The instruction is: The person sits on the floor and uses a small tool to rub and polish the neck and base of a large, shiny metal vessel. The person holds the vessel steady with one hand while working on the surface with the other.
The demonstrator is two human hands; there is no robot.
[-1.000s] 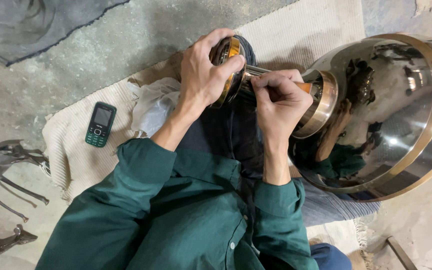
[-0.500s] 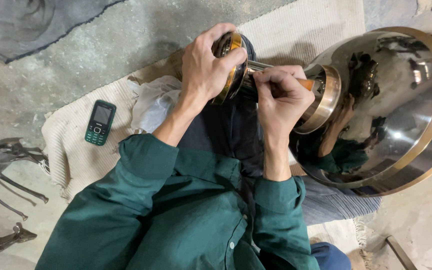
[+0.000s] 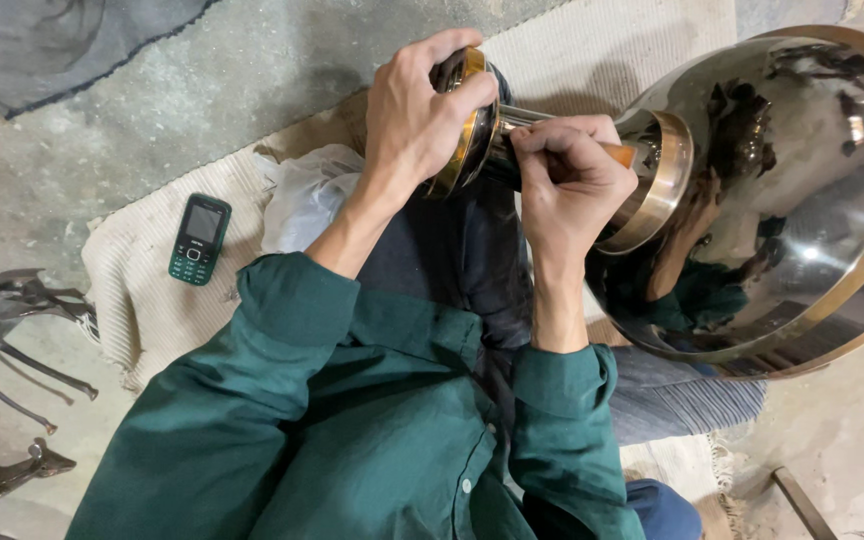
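A big polished metal vessel with brass bands lies on its side across my lap, its mirror surface reflecting me. My left hand is wrapped over the vessel's round brass-rimmed foot and grips it. My right hand is closed on a small tool with an orange handle, held against the narrow stem between the foot and the bowl. The tool's tip is hidden under my fingers. Both sleeves are dark green.
I sit on a pale woven mat over a concrete floor. A green push-button phone lies on the mat at my left, beside a crumpled white bag. Dark metal figures lie at the far left. A grey cloth is at top left.
Both hands keep their grips. The foot and my hands have shifted slightly upward in view, and the right hand has moved a little along the stem.
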